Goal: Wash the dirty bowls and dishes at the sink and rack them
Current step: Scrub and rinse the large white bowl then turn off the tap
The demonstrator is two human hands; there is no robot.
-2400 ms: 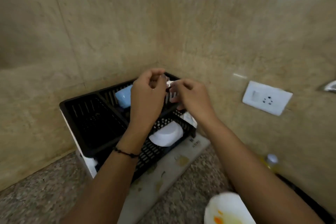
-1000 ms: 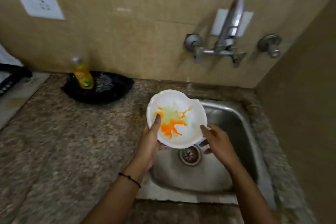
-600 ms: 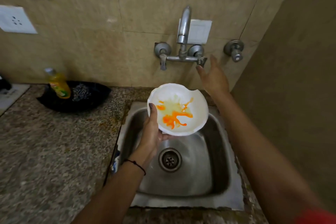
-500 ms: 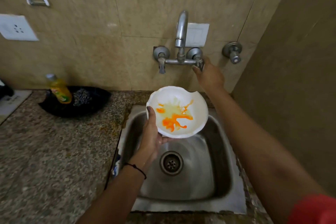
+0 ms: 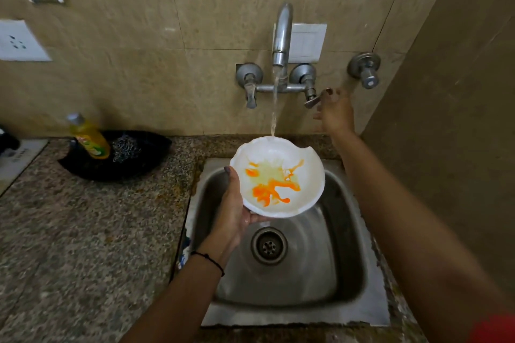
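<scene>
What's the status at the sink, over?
Left hand holds stained bowl over sink. Right hand open by tap handle. Water hits bowl's rim. No obstruction.

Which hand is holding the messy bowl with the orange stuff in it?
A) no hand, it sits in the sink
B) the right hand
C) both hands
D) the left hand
D: the left hand grips the bowl by its edge above the sink, while the right hand is up by the tap handle, away from the bowl.
</scene>
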